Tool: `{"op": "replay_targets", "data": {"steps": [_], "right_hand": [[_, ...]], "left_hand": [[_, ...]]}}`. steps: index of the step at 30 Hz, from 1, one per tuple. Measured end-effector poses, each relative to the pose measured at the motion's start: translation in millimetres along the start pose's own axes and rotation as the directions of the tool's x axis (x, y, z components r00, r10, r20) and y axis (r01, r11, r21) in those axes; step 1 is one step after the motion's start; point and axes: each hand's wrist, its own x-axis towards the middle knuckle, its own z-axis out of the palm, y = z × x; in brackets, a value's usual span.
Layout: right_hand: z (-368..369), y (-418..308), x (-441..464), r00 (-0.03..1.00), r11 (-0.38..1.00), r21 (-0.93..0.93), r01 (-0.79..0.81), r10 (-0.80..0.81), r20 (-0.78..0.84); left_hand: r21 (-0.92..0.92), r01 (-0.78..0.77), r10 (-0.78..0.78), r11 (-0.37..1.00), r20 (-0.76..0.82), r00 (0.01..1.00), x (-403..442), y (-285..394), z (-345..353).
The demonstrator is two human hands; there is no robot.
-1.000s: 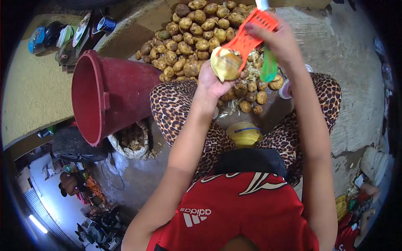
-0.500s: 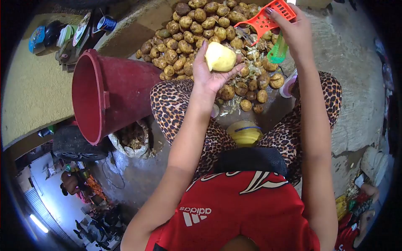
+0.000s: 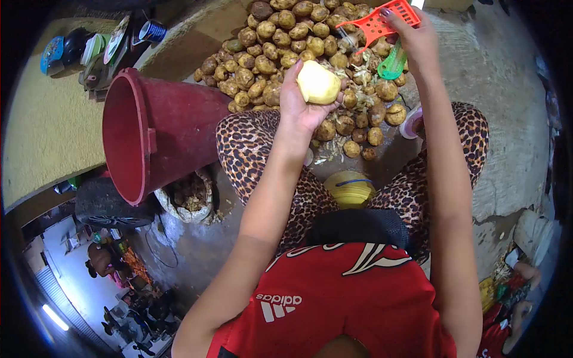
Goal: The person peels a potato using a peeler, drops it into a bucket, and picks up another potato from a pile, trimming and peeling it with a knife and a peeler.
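A pale, peeled potato (image 3: 319,82) rests in my left hand (image 3: 298,104), with the fingers curled round its lower side and the thumb at its left. Up and to the right, my right hand (image 3: 413,42) grips an orange peeler (image 3: 382,24) with a slotted, perforated body, its forked end pointing left, apart from the potato. A green plastic piece (image 3: 394,62) hangs beneath that hand. Behind both hands lies a heap of unpeeled brown potatoes (image 3: 280,39), with pale peelings (image 3: 363,76) scattered over its right side.
A large red bucket (image 3: 179,131) lies tipped at the left, beside a white sack (image 3: 200,212). A yellow container (image 3: 349,190) sits between the knees. A pinkish cup (image 3: 410,123) stands near the right knee. Parts of another person (image 3: 498,328) show at lower right.
The orange peeler has moved off the potato, up and right. The potato has turned in my left hand; the brown skin seen on it earlier no longer shows.
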Motion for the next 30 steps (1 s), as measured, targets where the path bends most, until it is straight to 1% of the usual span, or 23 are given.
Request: {"op": "replay_targets", "data": {"steps": [1,4,7,8,11,12,15,16,19,20,21,23,24,26,27,28,30], "right_hand": [[3.8,1.9,-2.5,0.998,1.0,-0.025,-0.011,0.013,0.067],[29.5,7.7,-28.7,0.963,0.995,-0.096,-0.013,0.038,0.267],[9.9,13.3,-16.5,0.987,0.996,-0.085,0.039,-0.025,0.159],[-0.1,16.1,-8.9,0.991,0.995,-0.082,0.057,-0.047,0.123],[-17.7,18.1,9.9,0.992,0.99,-0.074,0.124,-0.123,0.016],[-17.1,13.8,6.6,0.988,0.984,-0.08,0.158,-0.157,0.014],[-4.6,8.8,-6.0,0.997,0.999,0.035,-0.036,0.034,0.068],[-4.4,9.9,-7.7,0.994,0.999,0.013,-0.052,0.05,0.1],[0.3,4.7,-16.9,0.959,0.984,-0.069,-0.166,0.177,0.219],[-0.7,5.2,-16.9,0.95,0.98,-0.104,-0.172,0.193,0.244],[-2.2,6.8,-17.2,0.942,0.976,-0.119,-0.181,0.207,0.264],[-5.4,10.6,-15.4,0.926,0.97,-0.152,-0.19,0.228,0.3],[-6.3,13.5,-15.7,0.935,0.97,-0.158,-0.187,0.225,0.273],[-6.2,18.2,-14.3,0.952,0.969,-0.17,-0.178,0.213,0.22],[-5.4,16.9,-14.1,0.952,0.971,-0.15,-0.188,0.218,0.217],[-4.4,14.3,-15.3,0.951,0.971,-0.131,-0.198,0.222,0.214],[-3.5,15.1,-17.6,0.946,0.969,-0.12,-0.215,0.237,0.22]], "left_hand": [[0.011,-0.002,0.002,1.0,-0.028,1.0,-1.1,0.2,1.7],[-0.03,-0.002,0.002,1.0,-0.011,1.0,1.3,0.3,1.9],[-0.013,0.096,-0.094,0.995,0.118,0.989,-3.6,2.4,1.5],[-0.006,0.096,-0.094,0.995,0.125,0.988,-4.3,1.9,-0.5],[0.114,0.056,-0.067,0.992,0.092,0.994,-1.9,1.4,-5.3],[0.113,0.019,-0.032,0.993,0.111,0.993,-4.1,1.1,-4.3],[0.049,0.002,-0.009,0.999,0.154,0.988,-5.1,2.8,-0.8],[0.031,0.025,-0.031,0.999,0.217,0.976,-7.2,5.0,-0.1],[0.31,-0.129,0.089,0.942,0.141,0.986,-19.3,7.1,7.7],[0.235,-0.09,0.063,0.968,0.12,0.991,-20.4,9.7,4.8],[0.335,-0.197,0.18,0.921,0.081,0.98,-20.6,6.8,5.1],[0.529,-0.376,0.415,0.761,0.048,0.908,-18.6,-1.9,10.7],[0.614,-0.408,0.453,0.675,0.091,0.887,-20.7,-1.2,13.5],[0.81,-0.456,0.522,0.369,0.226,0.823,-28.8,-0.5,21.0],[0.867,-0.459,0.534,0.193,0.299,0.791,-30.9,0.2,22.3],[0.853,-0.481,0.523,0.202,0.322,0.789,-28.8,1.1,18.2],[0.875,-0.476,0.532,0.092,0.361,0.766,-35.8,1.8,22.4]]}}
